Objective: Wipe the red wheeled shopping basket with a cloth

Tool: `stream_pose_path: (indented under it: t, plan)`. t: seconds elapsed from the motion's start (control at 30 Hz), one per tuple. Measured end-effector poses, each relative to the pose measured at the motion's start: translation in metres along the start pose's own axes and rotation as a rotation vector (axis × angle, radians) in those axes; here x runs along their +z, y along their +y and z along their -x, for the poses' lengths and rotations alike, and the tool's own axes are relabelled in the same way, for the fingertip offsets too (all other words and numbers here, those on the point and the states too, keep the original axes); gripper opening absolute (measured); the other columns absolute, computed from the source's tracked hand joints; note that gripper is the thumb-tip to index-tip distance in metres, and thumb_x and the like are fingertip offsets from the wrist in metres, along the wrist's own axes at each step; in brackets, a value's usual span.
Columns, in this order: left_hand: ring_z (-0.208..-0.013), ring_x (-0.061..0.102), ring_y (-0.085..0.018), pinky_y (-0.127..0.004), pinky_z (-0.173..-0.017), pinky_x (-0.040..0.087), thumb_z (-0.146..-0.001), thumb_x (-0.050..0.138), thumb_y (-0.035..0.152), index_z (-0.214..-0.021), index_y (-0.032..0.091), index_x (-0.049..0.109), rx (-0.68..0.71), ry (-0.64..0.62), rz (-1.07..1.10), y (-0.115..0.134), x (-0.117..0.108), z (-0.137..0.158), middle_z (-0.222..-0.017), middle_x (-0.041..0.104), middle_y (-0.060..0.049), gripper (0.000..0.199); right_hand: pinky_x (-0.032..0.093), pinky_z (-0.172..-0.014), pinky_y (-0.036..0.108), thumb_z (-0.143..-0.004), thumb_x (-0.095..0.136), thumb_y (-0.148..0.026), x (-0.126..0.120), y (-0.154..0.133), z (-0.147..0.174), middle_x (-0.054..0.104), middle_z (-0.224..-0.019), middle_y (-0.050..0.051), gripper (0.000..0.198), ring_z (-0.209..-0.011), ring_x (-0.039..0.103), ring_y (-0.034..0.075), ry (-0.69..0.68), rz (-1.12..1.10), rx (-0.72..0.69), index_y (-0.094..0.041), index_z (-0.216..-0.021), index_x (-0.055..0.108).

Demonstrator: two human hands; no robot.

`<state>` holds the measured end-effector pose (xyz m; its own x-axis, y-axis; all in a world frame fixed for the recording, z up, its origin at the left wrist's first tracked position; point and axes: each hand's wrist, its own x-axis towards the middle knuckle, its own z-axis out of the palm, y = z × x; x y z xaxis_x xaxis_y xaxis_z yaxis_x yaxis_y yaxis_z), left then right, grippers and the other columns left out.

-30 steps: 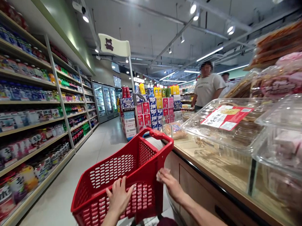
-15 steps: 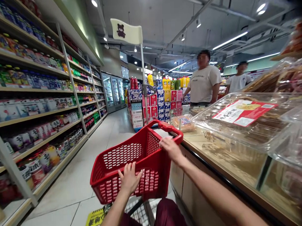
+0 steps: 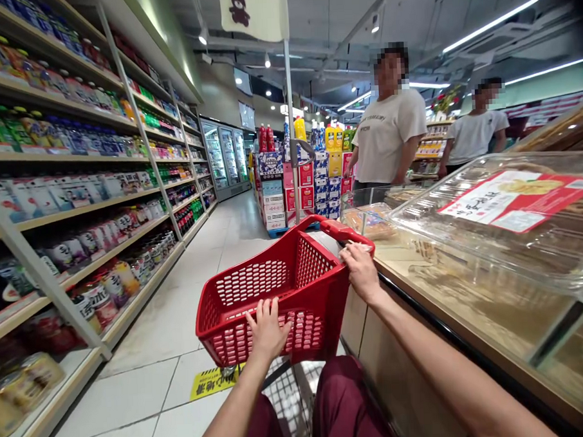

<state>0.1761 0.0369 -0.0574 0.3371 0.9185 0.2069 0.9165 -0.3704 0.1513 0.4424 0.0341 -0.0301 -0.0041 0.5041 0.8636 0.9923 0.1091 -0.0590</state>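
A small red shopping cart (image 3: 270, 280) with perforated plastic sides stands in front of me, its basket empty. My left hand (image 3: 268, 329) rests on the basket's near side, fingers spread over the rim. At the handle end, my right hand (image 3: 361, 270) curls its fingers over the cart's edge beside the red handle (image 3: 345, 232). A pole carrying a cream flag (image 3: 256, 12) with a bear print rises beyond the handle.
Drink shelves (image 3: 92, 201) line the left. On the right a display counter (image 3: 420, 284) holds clear food boxes (image 3: 513, 215). Stacked cartons (image 3: 297, 186) and two people in white shirts are ahead. A yellow floor sticker (image 3: 212, 383) lies below the cart.
The cart and both hands have shifted right in view, and the right hand sits nearer the handle. The people ahead look larger, and the left arm's hand stays on the basket side.
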Motion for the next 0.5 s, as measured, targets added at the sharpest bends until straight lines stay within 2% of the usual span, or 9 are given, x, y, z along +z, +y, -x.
stream_pose_path:
  t: [0.13,0.17,0.3,0.33,0.5]
  plan:
    - [-0.130,0.019,-0.029,-0.059,-0.102,0.010,-0.077,0.039,0.040,-0.133,0.019,0.026,0.015,0.031,-0.041,0.001,0.005,-0.002,-0.138,0.033,-0.011,0.061,0.034,-0.099,0.040,-0.084,0.037,-0.008,0.005,-0.015,0.003,0.056,-0.117,0.007,0.035,-0.116,0.042,0.022,-0.129,-0.063,-0.216,-0.020,-0.106,0.061]
    - [-0.131,0.018,-0.029,-0.059,-0.102,0.010,-0.077,0.039,0.039,-0.133,0.019,0.026,0.019,0.040,-0.049,0.001,0.006,-0.002,-0.138,0.033,-0.011,0.061,0.035,-0.099,0.039,-0.084,0.037,-0.008,0.005,-0.013,0.003,0.056,-0.116,0.007,0.034,-0.115,0.043,0.022,-0.127,-0.056,-0.213,-0.020,-0.105,0.062]
    - [-0.131,0.018,-0.029,-0.059,-0.103,0.007,-0.078,0.039,0.037,-0.134,0.018,0.026,0.035,0.066,-0.060,0.004,0.009,-0.004,-0.138,0.033,-0.011,0.061,0.033,-0.098,0.043,-0.084,0.033,-0.008,-0.003,0.006,-0.004,0.054,-0.117,0.012,0.036,-0.117,0.040,0.024,-0.007,0.050,0.029,-0.015,-0.104,0.061]
    - [-0.131,0.018,-0.029,-0.059,-0.103,0.006,-0.078,0.039,0.037,-0.134,0.018,0.026,0.038,0.070,-0.060,0.005,0.009,-0.004,-0.138,0.033,-0.011,0.061,0.032,-0.098,0.043,-0.084,0.032,-0.008,-0.003,0.006,-0.004,0.054,-0.118,0.012,0.036,-0.118,0.039,0.024,-0.008,0.055,0.045,-0.014,-0.104,0.061]
    - [-0.131,0.018,-0.028,-0.059,-0.103,0.006,-0.078,0.038,0.036,-0.134,0.017,0.026,0.045,0.066,-0.057,0.010,0.011,-0.007,-0.139,0.033,-0.011,0.060,0.033,-0.099,0.040,-0.084,0.037,-0.008,0.003,-0.007,0.000,0.056,-0.117,0.006,0.034,-0.116,0.041,0.021,-0.177,-0.048,-0.173,-0.020,-0.104,0.061]
